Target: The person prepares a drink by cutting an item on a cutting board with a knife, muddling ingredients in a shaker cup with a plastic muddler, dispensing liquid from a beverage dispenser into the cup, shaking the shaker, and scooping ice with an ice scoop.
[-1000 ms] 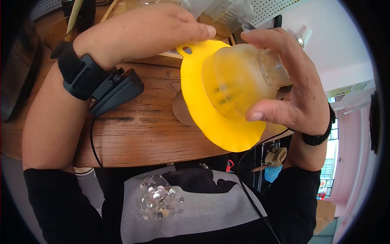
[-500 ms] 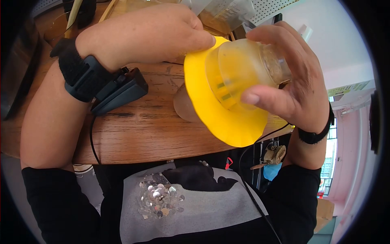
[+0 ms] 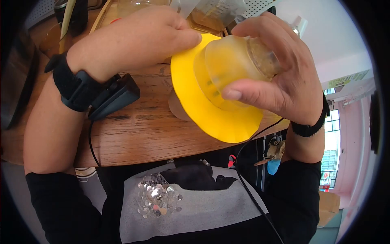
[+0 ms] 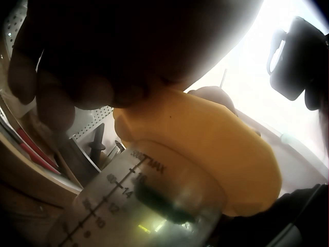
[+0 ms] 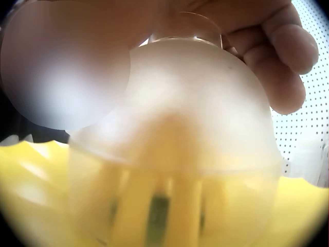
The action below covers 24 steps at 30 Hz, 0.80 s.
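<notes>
A yellow wavy-edged disc (image 3: 185, 87) sits tilted over the mouth of a clear measuring cup (image 4: 103, 200) with black graduations. My left hand (image 3: 146, 34) pinches the disc's far left edge, its thumb lying on top. On the disc stands a frosted clear dome (image 3: 229, 51) with a narrower neck. My right hand (image 3: 280, 73) grips this dome from the right, thumb on the near side and fingers over the far side. Slots with something dark green show through the dome's wall in the right wrist view. The disc hides most of the cup in the head view.
A brown wooden table (image 3: 130, 142) lies below. Behind the hands stand a clear jug (image 3: 211, 16) with amber contents and a wooden tray (image 3: 99, 18). A dark container (image 3: 75, 16) is at the far left. A black cable (image 3: 239, 158) runs down past the table edge.
My left thumb and fingers have closed over the disc's holed tab, which showed uncovered a second ago. The right hand stays around the dome, its thumb a little higher on it.
</notes>
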Available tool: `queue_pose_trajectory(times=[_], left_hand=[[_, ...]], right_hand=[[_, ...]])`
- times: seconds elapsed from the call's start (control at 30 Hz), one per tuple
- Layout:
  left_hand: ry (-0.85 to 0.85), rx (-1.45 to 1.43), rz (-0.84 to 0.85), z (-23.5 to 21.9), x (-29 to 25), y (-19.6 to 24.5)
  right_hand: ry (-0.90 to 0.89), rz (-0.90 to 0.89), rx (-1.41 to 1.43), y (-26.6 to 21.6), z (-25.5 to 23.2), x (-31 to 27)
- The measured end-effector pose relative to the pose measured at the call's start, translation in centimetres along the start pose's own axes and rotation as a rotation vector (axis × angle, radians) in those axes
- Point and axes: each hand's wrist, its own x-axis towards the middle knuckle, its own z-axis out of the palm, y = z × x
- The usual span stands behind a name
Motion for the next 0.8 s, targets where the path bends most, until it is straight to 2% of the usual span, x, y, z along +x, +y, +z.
queue_pose_trajectory(times=[0.07, 0.13, 0.17, 0.23, 0.3, 0.4, 0.47, 0.57, 0.6, 0.63, 0.7, 0.73, 0.77, 0.8], left_hand=[[-0.038, -0.024, -0.061, -0.4, 0.1, 2.2], [-0.022, 0.002, -0.043, -0.2, 0.4, 2.0], [0.002, 0.019, -0.027, 0.1, 0.6, 1.7], [-0.012, -0.012, 0.0, 0.3, 0.8, 1.4], [-0.024, -0.041, 0.025, 0.3, 0.8, 1.3], [-0.034, -0.014, -0.032, -0.1, 0.6, 1.7], [-0.073, -0.062, -0.142, -0.5, 0.5, 2.3], [-0.02, -0.158, -0.144, 0.5, 0.5, 0.5], [-0.023, -0.147, -0.139, 0.3, 0.4, 1.0], [-0.033, -0.122, -0.114, 0.2, 0.6, 1.3], [-0.066, -0.128, -0.217, 0.3, 0.6, 1.5], [-0.018, -0.177, -0.175, 0.9, 0.5, 0.9], [-0.026, -0.164, -0.162, 0.7, 0.6, 1.0], [-0.029, -0.167, -0.165, 0.7, 0.5, 1.0]], right_hand=[[0.054, -0.005, -0.011, 1.5, -0.1, -0.5], [0.235, -0.514, 0.149, 3.3, 0.6, -0.3], [0.239, -0.508, 0.149, 3.3, 0.6, -0.7], [0.152, -0.264, 0.507, 2.9, 0.2, -1.3], [0.127, -0.314, 0.469, 3.5, 0.5, -1.0], [0.091, -0.413, 0.383, 3.6, 0.8, -1.0], [0.174, -0.162, 0.263, 1.8, 0.9, -1.4], [0.211, -0.055, 0.204, 1.4, 1.8, -1.3], [0.12, 0.043, 0.278, 0.9, 1.1, -1.4], [0.152, 0.056, 0.266, 1.3, 1.4, -1.3], [0.369, -0.374, 0.485, 3.0, 2.7, -1.1], [0.272, -0.412, 0.561, 3.6, 2.5, -1.4], [0.288, -0.406, 0.551, 3.9, 2.2, -1.4], [0.216, -0.467, 0.548, 4.1, 2.2, -1.4]])
